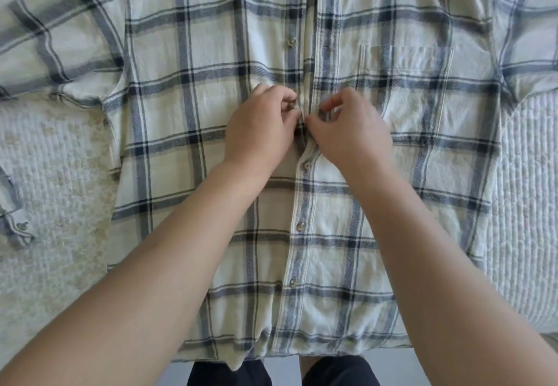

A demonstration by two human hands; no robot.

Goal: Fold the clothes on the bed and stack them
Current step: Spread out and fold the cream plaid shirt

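Note:
A cream plaid shirt [392, 113] with dark blue checks lies flat and face up on the bed, hem toward me, sleeves spread to both sides. My left hand [259, 126] pinches the left edge of the button placket at mid-chest. My right hand [350, 129] pinches the right edge directly opposite, fingertips nearly touching the left hand's. Below my hands three buttons [300, 225] are fastened; above them the placket lies open with loose buttons [291, 40]. A chest pocket [407, 62] sits to the right.
The white quilted bedspread [528, 204] shows on both sides of the shirt. The left sleeve's buttoned cuff [18, 228] lies at the left edge. The bed's near edge runs along the bottom, with my dark trousers [229, 373] below it.

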